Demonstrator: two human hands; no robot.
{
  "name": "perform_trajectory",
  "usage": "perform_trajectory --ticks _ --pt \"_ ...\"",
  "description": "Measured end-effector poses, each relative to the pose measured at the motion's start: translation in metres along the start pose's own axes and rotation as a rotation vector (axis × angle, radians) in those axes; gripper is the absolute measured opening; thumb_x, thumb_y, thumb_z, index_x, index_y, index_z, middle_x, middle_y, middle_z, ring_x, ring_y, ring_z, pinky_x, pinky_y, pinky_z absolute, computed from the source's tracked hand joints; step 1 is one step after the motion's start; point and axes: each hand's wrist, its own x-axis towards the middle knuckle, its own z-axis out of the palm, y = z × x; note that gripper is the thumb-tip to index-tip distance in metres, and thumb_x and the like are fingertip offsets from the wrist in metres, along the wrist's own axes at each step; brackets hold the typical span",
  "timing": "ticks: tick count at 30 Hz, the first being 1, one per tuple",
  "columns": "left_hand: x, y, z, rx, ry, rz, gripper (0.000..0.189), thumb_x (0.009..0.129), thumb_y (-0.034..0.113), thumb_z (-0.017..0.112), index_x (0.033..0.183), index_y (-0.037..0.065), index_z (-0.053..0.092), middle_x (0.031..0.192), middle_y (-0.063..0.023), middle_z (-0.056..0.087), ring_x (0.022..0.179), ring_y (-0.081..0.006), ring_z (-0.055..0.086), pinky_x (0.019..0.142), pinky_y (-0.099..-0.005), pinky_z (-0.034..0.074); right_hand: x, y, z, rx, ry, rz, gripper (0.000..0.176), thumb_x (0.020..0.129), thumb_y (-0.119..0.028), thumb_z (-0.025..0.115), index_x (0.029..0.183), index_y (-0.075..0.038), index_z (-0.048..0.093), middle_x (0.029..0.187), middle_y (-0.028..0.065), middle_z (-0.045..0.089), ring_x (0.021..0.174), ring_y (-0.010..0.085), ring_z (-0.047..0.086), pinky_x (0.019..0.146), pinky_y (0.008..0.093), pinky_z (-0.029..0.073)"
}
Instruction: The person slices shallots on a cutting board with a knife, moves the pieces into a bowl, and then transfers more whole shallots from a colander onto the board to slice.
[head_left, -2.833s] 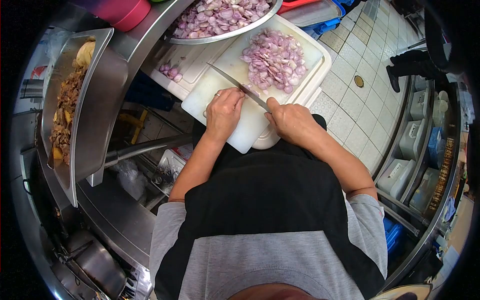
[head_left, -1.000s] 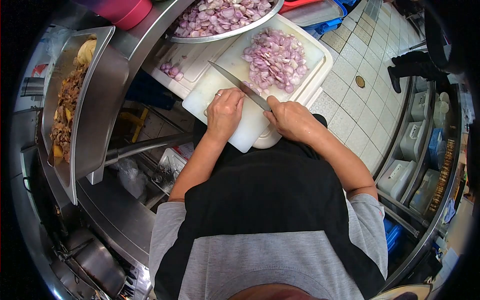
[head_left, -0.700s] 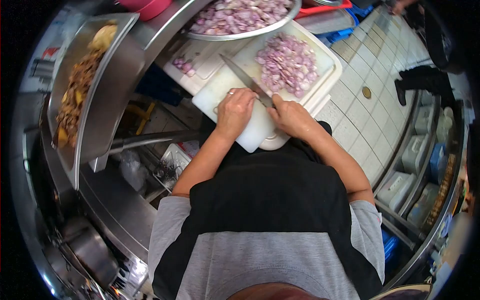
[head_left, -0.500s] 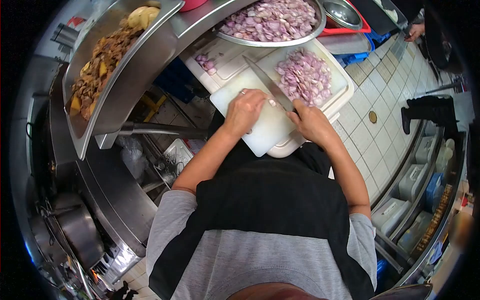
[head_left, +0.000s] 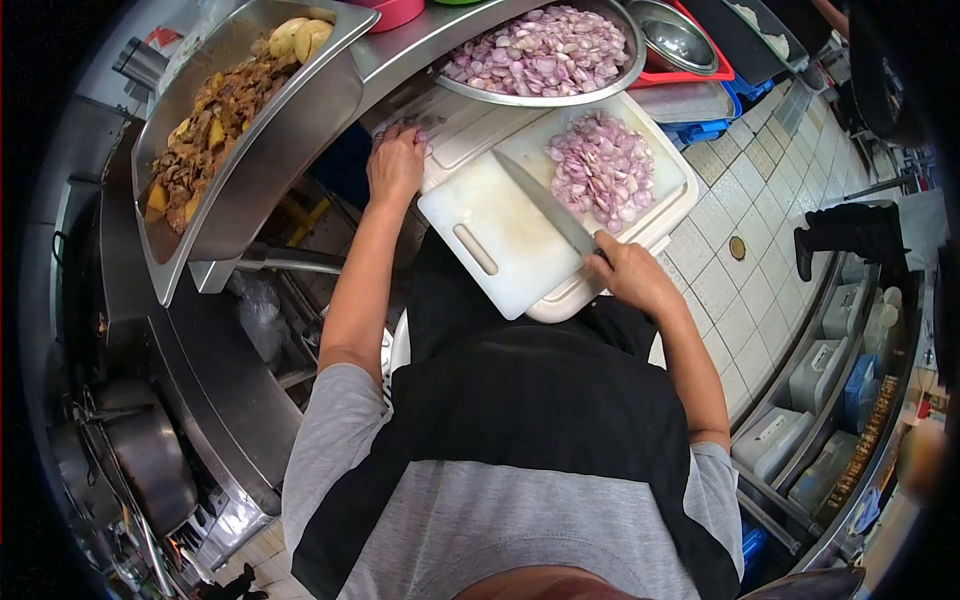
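Note:
My right hand (head_left: 635,272) is closed round the handle of a kitchen knife (head_left: 548,207), its broad blade lying at a slant over the white cutting board (head_left: 500,215). The board has a slot handle near its left edge. My left hand (head_left: 398,165) reaches to the far left corner of the cream plastic lid (head_left: 470,130) beneath the board, fingers curled down over a few whole shallots, mostly hidden by the hand. Right of the blade lies a heap of sliced shallots (head_left: 602,170). A metal bowl (head_left: 560,100) beyond is full of more slices.
A steel tray (head_left: 240,165) of brown stewed food with yellow chunks stands at the left on a metal counter. A small metal bowl (head_left: 675,40) sits in a red tray at the back right. Tiled floor (head_left: 735,190) runs along the right; another person's leg (head_left: 850,230) shows there.
My left hand has left the cutting board and moved up and left to the whole shallots. My right hand keeps the knife, shifted slightly down. The board's slot is now uncovered.

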Motion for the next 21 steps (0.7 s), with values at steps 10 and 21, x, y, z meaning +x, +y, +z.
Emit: perform_trajectory --ticks 10,21 --pt "-0.063 0.112 -0.014 -0.499 -0.176 0.160 0.030 0.080 0.015 0.075 0.105 0.006 0.061 0.096 -0.0120 0.062 0.088 -0.0320 0.065 0.077 -0.0419 0.052 0.004 -0.001 -0.006 -0.089 0.091 0.176 0.028 0.094 -0.029 0.055 0.102 -0.002 0.051 0.079 0.0276 0.066 0.080 0.0457 0.065 0.074 0.0544 0.050" --pt "-0.067 0.110 -0.029 -0.524 -0.256 0.154 0.041 0.080 0.007 0.072 0.119 0.006 0.061 0.119 -0.0132 0.060 0.103 -0.0298 0.063 0.088 -0.0384 0.050 -0.014 -0.019 0.009 -0.141 0.111 0.082 0.025 0.094 -0.026 0.055 0.097 -0.002 0.048 0.070 0.0226 0.065 0.070 0.0430 0.066 0.064 0.0533 0.052"
